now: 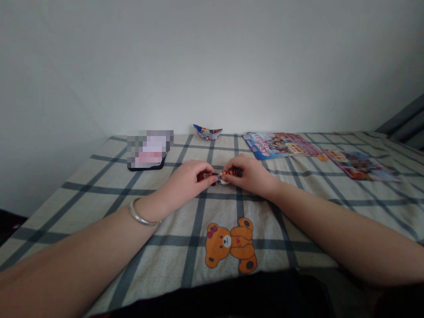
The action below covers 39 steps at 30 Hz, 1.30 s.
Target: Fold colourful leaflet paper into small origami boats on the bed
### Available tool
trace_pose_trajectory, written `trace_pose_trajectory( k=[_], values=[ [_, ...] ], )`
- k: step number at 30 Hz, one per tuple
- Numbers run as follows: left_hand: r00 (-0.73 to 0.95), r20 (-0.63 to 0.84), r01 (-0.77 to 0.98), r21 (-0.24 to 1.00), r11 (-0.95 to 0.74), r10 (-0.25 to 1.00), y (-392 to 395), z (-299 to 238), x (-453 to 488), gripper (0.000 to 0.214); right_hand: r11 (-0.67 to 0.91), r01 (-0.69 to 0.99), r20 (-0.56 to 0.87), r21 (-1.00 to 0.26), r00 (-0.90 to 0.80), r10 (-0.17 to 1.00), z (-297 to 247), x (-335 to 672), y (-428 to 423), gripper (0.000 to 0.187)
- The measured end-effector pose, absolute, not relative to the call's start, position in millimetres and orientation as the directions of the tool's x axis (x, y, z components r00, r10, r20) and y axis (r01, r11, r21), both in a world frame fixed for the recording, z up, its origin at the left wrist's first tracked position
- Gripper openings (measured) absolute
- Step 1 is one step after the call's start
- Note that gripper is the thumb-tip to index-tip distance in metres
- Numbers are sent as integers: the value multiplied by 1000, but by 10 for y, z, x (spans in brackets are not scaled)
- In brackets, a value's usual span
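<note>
My left hand [185, 181] and my right hand [251, 174] meet over the middle of a checked cloth [99, 190]. Both pinch a small folded piece of colourful printed paper [222, 176] between fingertips, just above or on the cloth. The paper is mostly hidden by my fingers. A silver bangle [141, 216] sits on my left wrist.
A finished folded paper boat [207, 132] stands at the far edge by the white wall. A dark phone [147, 152] lies at the back left. Two colourful printed sheets [281, 145] [361, 165] lie at the back right. An orange bear print [231, 243] marks the cloth near me.
</note>
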<state>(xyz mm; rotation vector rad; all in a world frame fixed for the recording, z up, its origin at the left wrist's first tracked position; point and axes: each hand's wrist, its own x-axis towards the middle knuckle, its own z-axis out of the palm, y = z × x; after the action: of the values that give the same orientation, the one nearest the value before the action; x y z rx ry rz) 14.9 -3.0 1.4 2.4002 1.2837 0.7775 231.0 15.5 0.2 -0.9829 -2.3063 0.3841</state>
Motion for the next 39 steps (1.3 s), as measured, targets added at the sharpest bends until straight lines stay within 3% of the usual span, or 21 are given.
trace_pose_trajectory(
  k=[4, 10, 16, 24, 35, 39],
  values=[
    [418, 302, 656, 552, -515, 857, -9, 5, 168, 20, 678, 584, 405, -446, -544, 735, -6, 2308, 166, 8],
    [491, 373, 705, 361, -611, 787, 9, -9, 147, 21, 787, 507, 523, -351, -591, 614, -3, 2307, 173, 6],
    [517, 370, 720, 300, -626, 772, -3, -3, 145, 23, 696, 571, 402, -437, -568, 718, -7, 2286, 163, 6],
    [517, 370, 776, 178, -605, 772, -38, 22, 165, 25, 670, 637, 338, -382, -578, 742, -9, 2289, 204, 12],
    [541, 373, 777, 123, -618, 754, -16, -4, 161, 31, 684, 634, 303, -361, -613, 729, 24, 2269, 178, 17],
    [548, 363, 760, 161, -629, 754, -12, -13, 162, 25, 639, 673, 249, -373, -590, 768, 48, 2258, 134, 18]
  ],
)
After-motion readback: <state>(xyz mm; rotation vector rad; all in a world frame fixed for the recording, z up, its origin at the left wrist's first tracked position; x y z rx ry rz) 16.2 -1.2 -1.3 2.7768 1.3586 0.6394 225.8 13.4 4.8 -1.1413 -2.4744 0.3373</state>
